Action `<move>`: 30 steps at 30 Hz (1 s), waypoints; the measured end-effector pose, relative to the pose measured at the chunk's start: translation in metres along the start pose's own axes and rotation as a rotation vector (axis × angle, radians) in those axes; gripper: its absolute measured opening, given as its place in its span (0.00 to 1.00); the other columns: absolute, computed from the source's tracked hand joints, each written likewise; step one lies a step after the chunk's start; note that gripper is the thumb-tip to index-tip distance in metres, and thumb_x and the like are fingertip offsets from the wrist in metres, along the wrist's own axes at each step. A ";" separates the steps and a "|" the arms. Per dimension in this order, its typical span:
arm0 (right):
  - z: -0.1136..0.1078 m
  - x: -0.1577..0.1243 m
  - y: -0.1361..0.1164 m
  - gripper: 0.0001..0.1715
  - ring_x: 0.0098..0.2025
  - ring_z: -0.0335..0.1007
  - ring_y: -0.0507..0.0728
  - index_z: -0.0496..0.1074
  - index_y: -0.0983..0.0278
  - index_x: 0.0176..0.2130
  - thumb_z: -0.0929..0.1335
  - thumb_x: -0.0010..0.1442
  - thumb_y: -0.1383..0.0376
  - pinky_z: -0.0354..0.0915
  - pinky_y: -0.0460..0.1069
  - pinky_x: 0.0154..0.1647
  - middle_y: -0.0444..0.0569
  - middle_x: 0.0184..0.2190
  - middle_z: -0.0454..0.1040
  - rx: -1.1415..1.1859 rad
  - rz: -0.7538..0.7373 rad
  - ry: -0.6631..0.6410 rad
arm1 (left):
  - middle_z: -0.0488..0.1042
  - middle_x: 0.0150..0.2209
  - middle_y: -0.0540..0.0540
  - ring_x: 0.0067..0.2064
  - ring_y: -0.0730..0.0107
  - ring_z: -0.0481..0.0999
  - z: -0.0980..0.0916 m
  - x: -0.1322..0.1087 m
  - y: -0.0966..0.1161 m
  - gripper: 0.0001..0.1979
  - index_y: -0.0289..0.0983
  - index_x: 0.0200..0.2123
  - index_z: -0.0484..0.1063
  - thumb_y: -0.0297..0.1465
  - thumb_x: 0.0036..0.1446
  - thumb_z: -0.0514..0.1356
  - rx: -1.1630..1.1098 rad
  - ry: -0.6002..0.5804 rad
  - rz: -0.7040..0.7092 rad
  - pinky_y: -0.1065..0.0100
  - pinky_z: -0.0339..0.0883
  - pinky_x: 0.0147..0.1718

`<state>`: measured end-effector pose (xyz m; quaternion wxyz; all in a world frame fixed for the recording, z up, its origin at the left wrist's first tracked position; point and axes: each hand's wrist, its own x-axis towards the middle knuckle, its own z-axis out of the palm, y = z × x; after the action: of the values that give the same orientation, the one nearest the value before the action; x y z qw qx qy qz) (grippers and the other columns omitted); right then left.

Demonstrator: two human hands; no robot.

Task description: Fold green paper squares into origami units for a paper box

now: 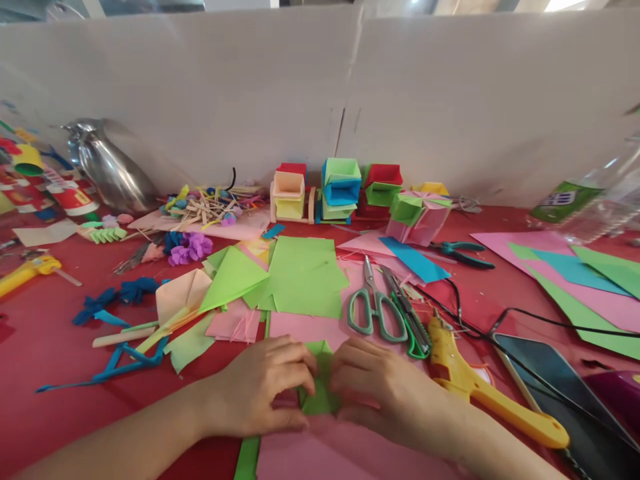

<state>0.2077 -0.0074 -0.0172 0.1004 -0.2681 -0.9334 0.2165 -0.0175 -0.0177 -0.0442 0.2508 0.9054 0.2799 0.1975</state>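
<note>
A small folded piece of green paper (320, 387) lies on pink paper (320, 453) close in front of me. My left hand (270, 383) has its bent fingers on the paper's left edge, the thumb lower down. On the opposite edge, my right hand (377, 383) grips with curled fingers, partly hiding the paper. Just beyond lies a flat green sheet (310, 277). Scissors (375, 307) with grey-green handles and a utility knife (410, 317) rest beyond my right hand.
Right of my right hand lie a yellow glue gun (480, 383), a black cable (550, 323) and a phone (560, 380). Folded paper boxes (341, 190) stand by the white partition (200, 100). Paper scraps (190, 347) spread leftward; a metal jug (117, 167) stands at back left.
</note>
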 end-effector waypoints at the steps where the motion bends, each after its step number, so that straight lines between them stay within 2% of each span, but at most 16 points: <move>1: 0.000 -0.001 -0.001 0.03 0.36 0.64 0.54 0.70 0.65 0.31 0.68 0.56 0.67 0.61 0.47 0.35 0.48 0.33 0.70 -0.005 0.000 0.011 | 0.71 0.42 0.45 0.42 0.64 0.69 0.000 -0.001 0.001 0.10 0.38 0.35 0.70 0.38 0.53 0.62 0.012 -0.005 -0.015 0.65 0.62 0.43; 5: 0.001 -0.003 -0.009 0.06 0.34 0.64 0.53 0.70 0.64 0.30 0.64 0.59 0.69 0.61 0.47 0.34 0.48 0.33 0.70 -0.046 0.030 0.042 | 0.70 0.44 0.46 0.45 0.65 0.69 0.001 -0.005 0.009 0.10 0.39 0.35 0.69 0.37 0.52 0.62 0.031 -0.011 -0.074 0.65 0.62 0.45; 12: 0.008 -0.005 -0.012 0.11 0.34 0.66 0.53 0.72 0.64 0.30 0.62 0.60 0.71 0.62 0.47 0.34 0.48 0.31 0.72 -0.054 0.038 0.099 | 0.68 0.45 0.46 0.45 0.65 0.68 0.009 -0.007 0.014 0.11 0.38 0.35 0.66 0.36 0.52 0.63 0.008 0.048 -0.143 0.66 0.64 0.43; 15: 0.011 -0.004 -0.011 0.11 0.35 0.67 0.54 0.72 0.65 0.31 0.62 0.60 0.72 0.63 0.47 0.35 0.48 0.31 0.73 -0.068 0.052 0.115 | 0.68 0.44 0.46 0.45 0.65 0.68 0.010 -0.007 0.013 0.11 0.38 0.35 0.66 0.37 0.53 0.62 0.001 0.071 -0.141 0.66 0.64 0.43; 19: 0.014 -0.004 -0.012 0.11 0.36 0.67 0.55 0.72 0.65 0.32 0.62 0.60 0.72 0.63 0.47 0.34 0.49 0.31 0.73 -0.098 0.089 0.145 | 0.70 0.42 0.46 0.43 0.67 0.69 0.011 -0.009 0.015 0.03 0.37 0.33 0.67 0.30 0.58 0.57 0.091 0.127 -0.097 0.67 0.65 0.42; 23: 0.014 -0.005 -0.013 0.08 0.36 0.67 0.55 0.72 0.64 0.33 0.63 0.58 0.71 0.63 0.48 0.36 0.48 0.33 0.73 -0.073 0.097 0.130 | 0.73 0.36 0.47 0.38 0.68 0.71 0.015 -0.011 0.017 0.08 0.36 0.28 0.69 0.26 0.60 0.54 0.234 0.222 -0.004 0.66 0.66 0.41; 26: 0.016 -0.006 -0.013 0.06 0.38 0.67 0.56 0.71 0.63 0.37 0.67 0.55 0.66 0.63 0.49 0.37 0.48 0.36 0.73 -0.077 0.105 0.136 | 0.73 0.33 0.47 0.36 0.69 0.71 0.018 -0.011 0.019 0.09 0.35 0.27 0.70 0.25 0.59 0.54 0.236 0.248 -0.024 0.67 0.67 0.37; 29: 0.021 -0.004 -0.011 0.02 0.36 0.67 0.55 0.71 0.62 0.32 0.67 0.56 0.67 0.63 0.49 0.35 0.47 0.34 0.73 -0.109 0.088 0.195 | 0.73 0.33 0.47 0.34 0.69 0.72 0.019 -0.011 0.019 0.08 0.35 0.27 0.70 0.25 0.58 0.54 0.208 0.257 -0.047 0.67 0.67 0.36; 30: 0.022 -0.004 -0.011 0.05 0.35 0.66 0.54 0.71 0.62 0.30 0.66 0.57 0.69 0.62 0.48 0.34 0.46 0.33 0.72 -0.102 0.094 0.218 | 0.73 0.32 0.47 0.34 0.69 0.71 0.019 -0.011 0.019 0.08 0.35 0.28 0.70 0.25 0.58 0.54 0.210 0.254 -0.051 0.67 0.67 0.35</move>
<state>0.1991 -0.0255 -0.0320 0.1771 -0.3381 -0.9132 0.1426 -0.0085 -0.0441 -0.0508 0.1222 0.8870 0.3512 0.2736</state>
